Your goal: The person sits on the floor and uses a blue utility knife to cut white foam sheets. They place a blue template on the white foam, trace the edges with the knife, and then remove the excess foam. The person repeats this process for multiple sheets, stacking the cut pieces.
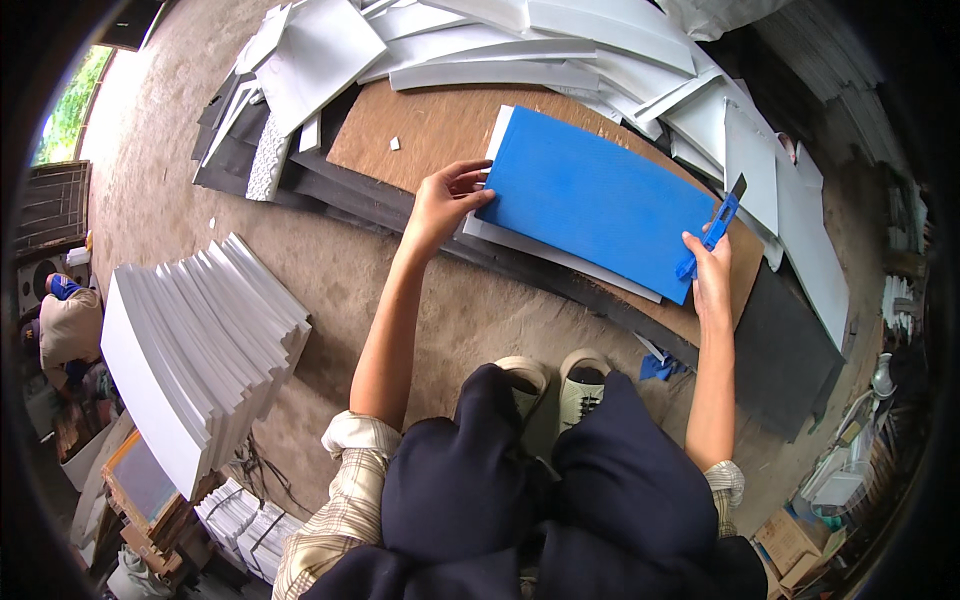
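A flat blue rectangular board (595, 195) lies at a slant in front of me, over a white foam sheet (560, 262) whose edges peek out at its left end and near side. My left hand (450, 203) grips the blue board's left end, thumb on the top face and fingers at the edge. At the opposite end, my right hand (712, 268) is closed around a blue utility knife (718, 228) with its blade out, pointing up and away. That hand rests against the board's right edge. Both boards lie on a brown wooden panel (400, 125).
White foam offcuts (480, 45) are heaped behind the panel. Dark sheets (790, 345) lie beneath it. A stack of white sheets (190, 350) stands on the floor at left, near a tied white bundle (250, 530). A blue scrap (657, 367) lies near my shoes.
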Tool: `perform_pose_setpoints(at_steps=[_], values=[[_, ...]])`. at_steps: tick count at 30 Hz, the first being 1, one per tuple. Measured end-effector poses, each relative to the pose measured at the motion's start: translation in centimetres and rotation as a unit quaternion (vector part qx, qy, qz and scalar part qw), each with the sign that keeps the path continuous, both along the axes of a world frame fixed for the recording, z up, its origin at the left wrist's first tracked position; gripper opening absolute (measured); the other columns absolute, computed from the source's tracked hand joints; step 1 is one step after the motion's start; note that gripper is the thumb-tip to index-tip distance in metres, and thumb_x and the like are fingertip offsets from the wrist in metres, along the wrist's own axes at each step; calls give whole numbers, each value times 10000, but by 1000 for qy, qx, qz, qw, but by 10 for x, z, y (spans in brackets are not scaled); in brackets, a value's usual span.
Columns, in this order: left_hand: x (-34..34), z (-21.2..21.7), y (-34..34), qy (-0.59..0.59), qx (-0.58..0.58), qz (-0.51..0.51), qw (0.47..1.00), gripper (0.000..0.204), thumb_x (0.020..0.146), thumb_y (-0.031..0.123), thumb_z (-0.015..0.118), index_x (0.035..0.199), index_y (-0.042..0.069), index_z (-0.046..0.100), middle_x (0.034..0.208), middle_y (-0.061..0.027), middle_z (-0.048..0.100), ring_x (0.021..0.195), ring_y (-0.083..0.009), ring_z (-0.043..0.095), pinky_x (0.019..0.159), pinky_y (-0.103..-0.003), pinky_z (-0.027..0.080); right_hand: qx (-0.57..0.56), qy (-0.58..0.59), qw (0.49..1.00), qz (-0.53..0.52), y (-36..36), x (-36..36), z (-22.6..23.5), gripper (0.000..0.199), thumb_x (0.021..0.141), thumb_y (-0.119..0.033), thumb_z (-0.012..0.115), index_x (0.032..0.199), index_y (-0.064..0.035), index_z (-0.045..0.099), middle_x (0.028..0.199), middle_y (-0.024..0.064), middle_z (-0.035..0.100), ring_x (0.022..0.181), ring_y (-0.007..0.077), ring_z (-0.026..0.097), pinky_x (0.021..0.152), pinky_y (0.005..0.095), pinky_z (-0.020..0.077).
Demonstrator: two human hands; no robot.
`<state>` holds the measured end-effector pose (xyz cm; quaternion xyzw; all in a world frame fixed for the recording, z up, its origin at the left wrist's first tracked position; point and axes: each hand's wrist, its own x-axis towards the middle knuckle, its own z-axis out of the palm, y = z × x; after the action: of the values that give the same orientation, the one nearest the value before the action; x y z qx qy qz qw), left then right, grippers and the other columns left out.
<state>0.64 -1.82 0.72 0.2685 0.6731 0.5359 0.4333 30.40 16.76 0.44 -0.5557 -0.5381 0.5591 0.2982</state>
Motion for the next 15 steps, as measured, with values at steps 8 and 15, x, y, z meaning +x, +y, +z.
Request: perform_pose_setpoints(at_steps=[8,15], values=[[-4,-19,-20,82,-54,30,995,369,739,66,662,1099,27,595,950,-122,638,862,-143,616,742,-266,499,102,-131,986,-9,-19,3,-29,348,746,-74,672,1009,0,457,907,66,513,828,162,517,763,296,413],[5,-8,-17,151,-110,34,982,362,722,89,675,1078,59,615,930,-119,632,815,-160,634,702,-273,503,120,-98,988,-14,-20,2,-35,354,705,-25,690,987,-7,477,916,70,537,843,175,537,773,303,419]])
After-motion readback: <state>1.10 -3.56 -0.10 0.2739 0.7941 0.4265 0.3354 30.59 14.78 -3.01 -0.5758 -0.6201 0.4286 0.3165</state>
